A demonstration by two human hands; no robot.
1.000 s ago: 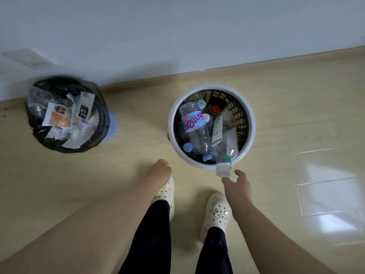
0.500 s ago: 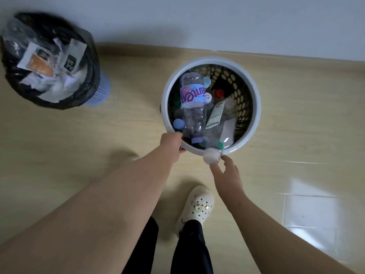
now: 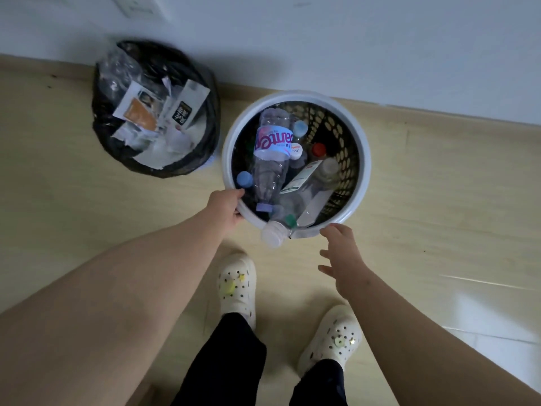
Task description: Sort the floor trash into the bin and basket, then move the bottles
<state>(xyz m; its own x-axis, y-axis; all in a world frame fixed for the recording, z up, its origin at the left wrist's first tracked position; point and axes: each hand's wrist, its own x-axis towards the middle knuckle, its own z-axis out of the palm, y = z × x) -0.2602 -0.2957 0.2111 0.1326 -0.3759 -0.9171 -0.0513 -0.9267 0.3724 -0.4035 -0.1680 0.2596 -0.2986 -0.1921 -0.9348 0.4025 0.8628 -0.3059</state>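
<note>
1. Head view looks down on a white-rimmed basket [image 3: 364, 159] standing on the floor [image 3: 439, 206] near the wall [image 3: 351, 39], just beside a bin [image 3: 215, 112] lined with a black bag
2. The left hand [image 3: 227, 208] grips the basket's near-left rim, curled over its edge
3. The right hand [image 3: 345, 259] is spread wide and holds nothing, its fingertips [image 3: 332, 227] just beside the near rim; whether they touch it I cannot tell
4. Plastic bottles fill the basket: a clear bottle [image 3: 270, 159] with a pink-lettered label lies on top, and a white-capped bottle [image 3: 273, 234] pokes over the near rim between the hands
5. The bin holds paper wrappers [image 3: 137, 112] and crumpled clear plastic
6. Two cream clogs [image 3: 237, 284] stand on the floor
</note>
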